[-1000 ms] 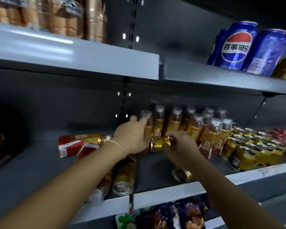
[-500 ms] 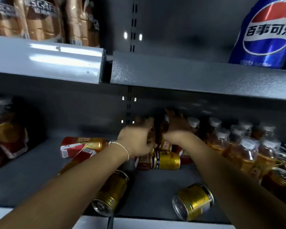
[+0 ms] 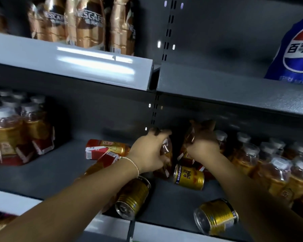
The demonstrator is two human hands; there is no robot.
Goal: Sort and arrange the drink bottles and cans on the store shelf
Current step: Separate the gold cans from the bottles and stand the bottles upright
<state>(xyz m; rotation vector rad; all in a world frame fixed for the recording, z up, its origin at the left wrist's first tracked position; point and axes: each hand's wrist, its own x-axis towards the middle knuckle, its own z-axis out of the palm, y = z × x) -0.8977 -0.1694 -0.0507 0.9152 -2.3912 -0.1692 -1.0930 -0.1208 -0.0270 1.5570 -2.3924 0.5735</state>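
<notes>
Head view: on the grey shelf (image 3: 42, 172), the left hand (image 3: 150, 152) wraps its curled fingers and thumb round an amber bottle (image 3: 166, 154). Just beside it, the right hand (image 3: 204, 140) grips a second bottle (image 3: 189, 137), fingers hooked over its top. Gold cans (image 3: 189, 177) lie on their sides in front of the hands, and toppled red-labelled bottles (image 3: 105, 148) lie to the left.

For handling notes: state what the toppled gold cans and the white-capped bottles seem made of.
Gold cans: probably metal, glossy, with ribbed walls and a silvery end. White-capped bottles: clear, shiny, amber liquid showing through; plastic or glass, cannot tell.
</notes>
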